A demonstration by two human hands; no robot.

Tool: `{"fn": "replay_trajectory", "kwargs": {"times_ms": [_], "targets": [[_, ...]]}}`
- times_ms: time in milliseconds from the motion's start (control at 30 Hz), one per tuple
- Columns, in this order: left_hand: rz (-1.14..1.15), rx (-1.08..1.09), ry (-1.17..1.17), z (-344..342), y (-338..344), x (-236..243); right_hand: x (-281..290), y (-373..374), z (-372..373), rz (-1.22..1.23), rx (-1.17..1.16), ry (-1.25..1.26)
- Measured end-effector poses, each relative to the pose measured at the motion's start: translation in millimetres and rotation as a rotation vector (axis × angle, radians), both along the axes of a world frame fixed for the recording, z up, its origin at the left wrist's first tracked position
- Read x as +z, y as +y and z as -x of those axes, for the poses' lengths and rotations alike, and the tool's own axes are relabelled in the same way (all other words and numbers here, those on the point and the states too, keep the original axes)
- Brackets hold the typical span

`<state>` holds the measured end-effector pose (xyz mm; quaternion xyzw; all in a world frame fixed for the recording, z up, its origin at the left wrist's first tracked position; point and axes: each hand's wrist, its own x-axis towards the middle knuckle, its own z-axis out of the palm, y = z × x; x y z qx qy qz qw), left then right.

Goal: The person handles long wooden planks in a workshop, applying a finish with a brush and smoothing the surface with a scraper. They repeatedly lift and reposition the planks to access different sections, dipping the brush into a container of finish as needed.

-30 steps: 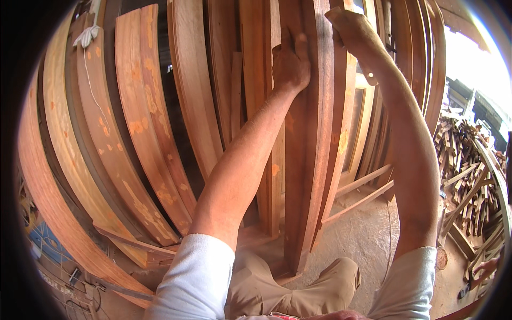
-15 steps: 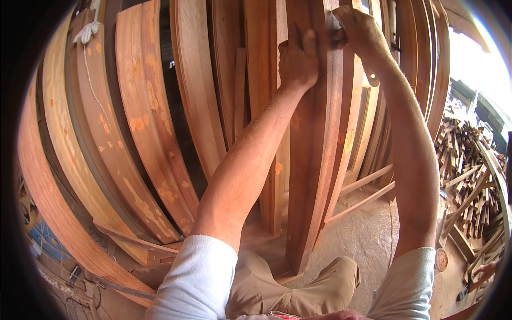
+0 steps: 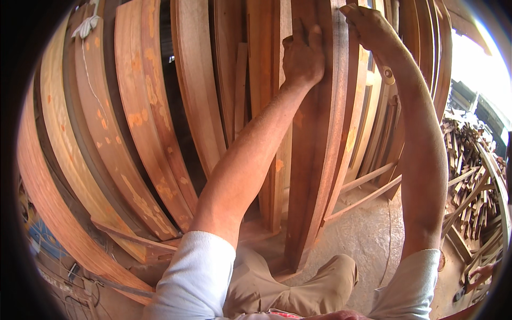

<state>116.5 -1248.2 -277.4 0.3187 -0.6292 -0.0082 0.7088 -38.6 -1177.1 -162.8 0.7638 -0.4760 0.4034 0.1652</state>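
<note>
A tall reddish-brown wooden post (image 3: 306, 160) stands upright before me, its pale narrow edge turned to the right. My left hand (image 3: 304, 58) grips the post's left side near the top, thumb pointing up along its face. At the post's right edge, a little higher, my right hand (image 3: 370, 26) is closed on a tool. Only the tool's light handle end (image 3: 388, 74), with a hole in it, shows below the palm; it looks like a putty knife. My fingers hide its working end.
Several tall boards with orange filler patches (image 3: 140, 117) lean at the left; a whitish cloth (image 3: 87, 25) hangs on one. Thin slats (image 3: 368, 178) cross low behind the post. Scrap wood (image 3: 469, 165) is heaped at right. Another person's hand (image 3: 482, 273) shows at the lower right.
My right hand has shifted slightly right and up along the post's edge, the tool's handle moving right with it. My left hand stays on the post.
</note>
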Motion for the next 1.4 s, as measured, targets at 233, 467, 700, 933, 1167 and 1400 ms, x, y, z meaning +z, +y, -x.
{"fn": "replay_trajectory", "kwargs": {"times_ms": [233,467,700,933,1167,1400], "targets": [[-0.13,-0.089,-0.041,5.7,11.4,6.8,-10.3,-20.1,33.7,0.38,-0.048,0.449],[-0.161,-0.161,-0.036,5.3,9.9,7.2,-28.1,45.7,-17.3,-0.163,-0.16,-0.128],[0.096,0.06,-0.004,8.5,-13.3,3.5,-25.7,34.5,-8.2,0.061,-0.084,-0.186],[-0.052,-0.069,-0.026,3.3,4.1,6.1,-44.0,16.7,-17.2,0.084,0.106,-0.264],[-0.083,-0.137,-0.028,3.1,2.4,5.2,-45.1,14.4,-15.8,0.01,0.093,-0.346],[-0.139,-0.089,-0.034,4.5,11.1,4.4,-28.9,22.8,-8.2,0.046,0.151,-0.184]]}}
